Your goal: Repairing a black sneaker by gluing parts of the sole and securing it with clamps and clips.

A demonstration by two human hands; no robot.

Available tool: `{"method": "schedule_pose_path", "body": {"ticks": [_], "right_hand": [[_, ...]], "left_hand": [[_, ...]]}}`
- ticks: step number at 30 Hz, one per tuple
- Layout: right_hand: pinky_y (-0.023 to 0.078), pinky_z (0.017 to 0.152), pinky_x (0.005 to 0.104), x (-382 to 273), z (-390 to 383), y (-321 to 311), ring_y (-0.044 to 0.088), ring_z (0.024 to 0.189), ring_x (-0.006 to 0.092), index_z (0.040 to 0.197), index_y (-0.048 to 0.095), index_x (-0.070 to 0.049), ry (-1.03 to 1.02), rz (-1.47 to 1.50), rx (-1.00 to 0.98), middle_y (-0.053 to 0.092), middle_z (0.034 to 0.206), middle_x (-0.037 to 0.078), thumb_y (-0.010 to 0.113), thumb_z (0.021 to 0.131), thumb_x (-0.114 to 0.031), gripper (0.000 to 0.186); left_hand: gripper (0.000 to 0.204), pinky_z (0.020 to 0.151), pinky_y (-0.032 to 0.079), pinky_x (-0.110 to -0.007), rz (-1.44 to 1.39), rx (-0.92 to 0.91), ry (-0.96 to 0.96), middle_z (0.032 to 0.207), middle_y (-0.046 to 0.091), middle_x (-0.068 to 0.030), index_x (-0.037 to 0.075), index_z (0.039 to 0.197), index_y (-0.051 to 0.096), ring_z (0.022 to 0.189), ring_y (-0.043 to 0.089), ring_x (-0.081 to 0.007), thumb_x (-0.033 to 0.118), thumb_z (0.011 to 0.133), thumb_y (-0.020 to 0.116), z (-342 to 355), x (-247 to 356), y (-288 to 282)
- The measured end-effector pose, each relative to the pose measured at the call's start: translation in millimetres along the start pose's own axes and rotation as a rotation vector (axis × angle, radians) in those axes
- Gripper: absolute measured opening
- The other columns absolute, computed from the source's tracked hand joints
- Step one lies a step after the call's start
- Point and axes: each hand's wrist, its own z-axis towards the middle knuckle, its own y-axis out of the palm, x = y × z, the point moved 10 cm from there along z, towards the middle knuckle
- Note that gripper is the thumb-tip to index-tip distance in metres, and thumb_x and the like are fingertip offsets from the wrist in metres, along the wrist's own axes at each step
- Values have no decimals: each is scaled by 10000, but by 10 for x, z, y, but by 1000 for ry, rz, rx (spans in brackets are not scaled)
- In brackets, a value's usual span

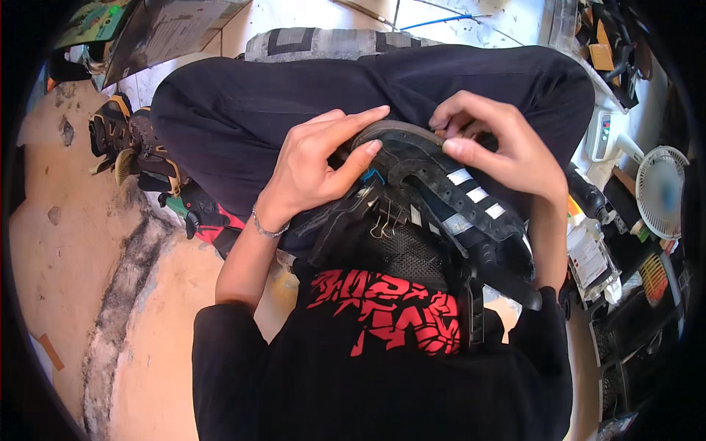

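A black sandal (417,166) with a rounded toe edge and white patches along one strap lies in my lap, its sole partly hidden. My left hand (312,162) curves around the left side of its toe, with thumb and index finger on the rim. At the right of the toe edge, my right hand (493,143) pinches the rim between thumb and bent fingers. Something small and brownish shows by those fingertips, too small to name. Below the sandal, a black mesh piece (415,253) lies against my shirt, with wire-handled binder clips (387,220) on it.
Several sandals (140,140) lie on the floor at the left, near a red and black shoe (209,217). A small white fan (660,192) stands at the right beside packets (588,253) and dark goods. A blue stick (441,21) lies on the tiles beyond my legs.
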Motion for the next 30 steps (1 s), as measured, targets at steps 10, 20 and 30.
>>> {"method": "schedule_pose_path", "body": {"ticks": [10, 20, 30], "right_hand": [[528, 801, 286, -260, -549, -314, 659, 899, 132, 1084, 671, 10, 12, -190, 236, 696, 972, 56, 664, 990, -162, 195], [464, 733, 339, -986, -1000, 343, 572, 902, 201, 1000, 772, -152, -72, -855, -133, 552, 975, 20, 773, 738, -141, 262], [529, 724, 346, -1201, -805, 716, 597, 1047, 220, 914, 695, -98, -579, -1199, -213, 570, 1094, 64, 642, 821, -230, 170]], "left_hand": [[302, 621, 473, -346, 23, 60, 137, 678, 586, -141, -55, 1212, 700, 612, 550, -233, 6, 918, 668, -66, 166, -28], [296, 622, 452, -315, 34, 86, 184, 708, 593, -129, -48, 1213, 704, 616, 529, -192, 36, 934, 649, -179, 163, -15], [268, 584, 439, -312, -16, 90, 180, 699, 584, -131, 23, 1218, 721, 584, 532, -185, 81, 965, 653, -197, 109, -5]]}}
